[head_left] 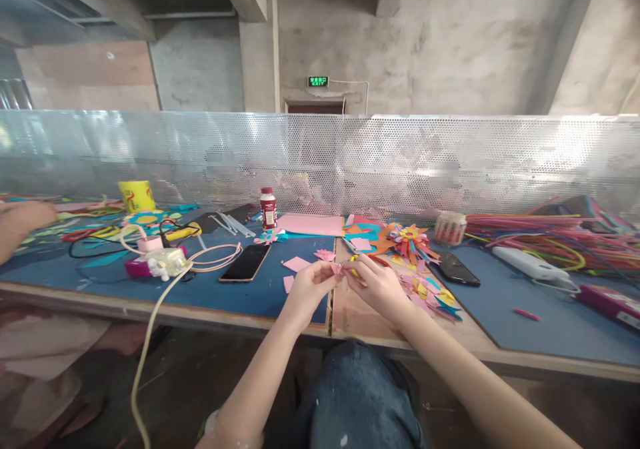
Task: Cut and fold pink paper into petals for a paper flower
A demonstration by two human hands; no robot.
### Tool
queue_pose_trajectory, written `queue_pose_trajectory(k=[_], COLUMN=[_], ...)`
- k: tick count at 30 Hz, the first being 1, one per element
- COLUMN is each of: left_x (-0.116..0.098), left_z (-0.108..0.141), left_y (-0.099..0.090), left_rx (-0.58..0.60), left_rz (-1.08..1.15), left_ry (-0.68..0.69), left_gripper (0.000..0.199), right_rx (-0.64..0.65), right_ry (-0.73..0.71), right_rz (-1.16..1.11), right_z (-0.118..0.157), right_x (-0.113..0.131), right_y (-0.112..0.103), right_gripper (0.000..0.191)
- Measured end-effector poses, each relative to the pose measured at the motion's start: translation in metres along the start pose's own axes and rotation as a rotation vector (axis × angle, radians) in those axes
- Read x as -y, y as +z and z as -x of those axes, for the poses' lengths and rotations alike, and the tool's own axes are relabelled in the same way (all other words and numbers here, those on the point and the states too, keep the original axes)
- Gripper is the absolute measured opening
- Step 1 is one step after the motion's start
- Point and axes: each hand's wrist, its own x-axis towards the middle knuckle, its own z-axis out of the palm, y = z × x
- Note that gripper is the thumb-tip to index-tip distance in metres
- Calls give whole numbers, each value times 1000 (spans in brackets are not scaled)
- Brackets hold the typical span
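Observation:
Near the table's front edge, my left hand pinches a small pink paper piece. My right hand is closed at the same piece from the other side, its fingertips close to those of my left hand. A yellow and grey tool shows at my right fingers; its lower part is hidden by them. Pink paper squares lie left of my hands. To the right are a multicoloured paper flower and a pile of pink, yellow and blue paper pieces.
A black phone, a power strip with cables and a red bottle stand or lie to the left. On the right are another phone, a clear cup and coloured strips. Another person's arm reaches in at far left.

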Motion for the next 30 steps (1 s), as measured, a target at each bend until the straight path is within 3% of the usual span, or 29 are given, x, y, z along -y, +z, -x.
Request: queue_pose_trajectory(k=[14,23,30], left_x=[5,2,6], left_z=[-1,0,-1], left_y=[-1,-1,-2], left_rx=[65,22,31], left_rz=[-43,-72,-93], left_ry=[63,28,64], left_gripper=[21,18,20], right_rx=[26,13,124], right_ry=[125,267,410], right_rz=[-35,-284,-552], right_z=[-5,-8,-12], right_x=[11,13,9], right_y=[-6,-11,-13], right_gripper=[8,9,15])
